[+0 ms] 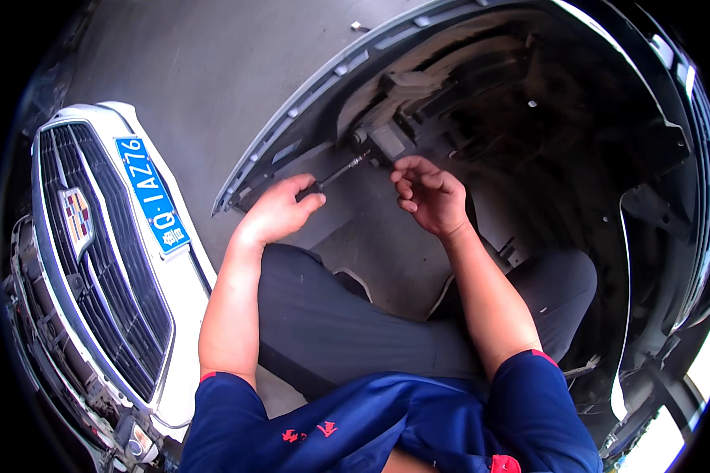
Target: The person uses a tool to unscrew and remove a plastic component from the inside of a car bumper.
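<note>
My left hand (284, 206) is wrapped round the dark handle of a tool with a long thin metal shaft (341, 171), which slants up and right to a small grey fitting (385, 142) inside a large dark curved car panel (505, 71). The tool's tip is too small to make out. Just below that fitting, my right hand (427, 197) is raised palm up, fingers loosely curled and apart, with nothing visible in them.
A white car bumper (177, 296) with chrome-slatted grille and blue plate lies along the left. My bent legs (331, 315) in dark trousers lie beneath my arms. The grey floor (173, 63) shows at the upper left, with a small object (359, 26) on it.
</note>
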A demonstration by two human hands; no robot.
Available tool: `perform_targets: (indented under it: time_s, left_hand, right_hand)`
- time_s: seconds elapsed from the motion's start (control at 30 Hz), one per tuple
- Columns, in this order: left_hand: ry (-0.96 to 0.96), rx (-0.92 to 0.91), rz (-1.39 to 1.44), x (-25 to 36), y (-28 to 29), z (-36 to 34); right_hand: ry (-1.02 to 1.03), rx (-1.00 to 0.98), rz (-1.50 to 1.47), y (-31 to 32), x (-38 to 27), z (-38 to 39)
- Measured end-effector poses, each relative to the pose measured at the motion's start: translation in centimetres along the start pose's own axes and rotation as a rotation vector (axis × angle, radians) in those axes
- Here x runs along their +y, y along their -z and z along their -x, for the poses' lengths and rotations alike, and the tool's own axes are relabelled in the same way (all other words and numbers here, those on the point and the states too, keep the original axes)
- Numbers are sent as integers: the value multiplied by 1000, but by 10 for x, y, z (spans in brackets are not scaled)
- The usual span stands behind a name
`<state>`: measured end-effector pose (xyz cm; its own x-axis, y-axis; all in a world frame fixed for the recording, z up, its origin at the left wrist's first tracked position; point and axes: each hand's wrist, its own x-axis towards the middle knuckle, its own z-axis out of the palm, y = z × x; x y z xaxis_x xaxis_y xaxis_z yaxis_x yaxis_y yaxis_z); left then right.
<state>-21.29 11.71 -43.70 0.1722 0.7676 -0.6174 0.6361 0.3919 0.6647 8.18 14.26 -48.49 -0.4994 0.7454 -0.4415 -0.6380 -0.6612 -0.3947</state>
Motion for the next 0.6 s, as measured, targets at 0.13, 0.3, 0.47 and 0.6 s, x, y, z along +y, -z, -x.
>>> perform_targets:
  time_s: [0.13, 0.3, 0.47, 0.6]
  left_hand:
    - [19, 139, -159, -11, -7, -6]
    - [160, 89, -188, -11, -3, -3]
    - [136, 41, -397, -27, -11, -17]
    - [153, 42, -508, -30, -23, -31]
  right_hand:
    - [-146, 66, 366, 11, 30, -10]
    - [-223, 135, 491, -36, 68, -40]
    - [-233, 233, 329, -26, 108, -84]
    - [-170, 285, 189, -9, 125, -105]
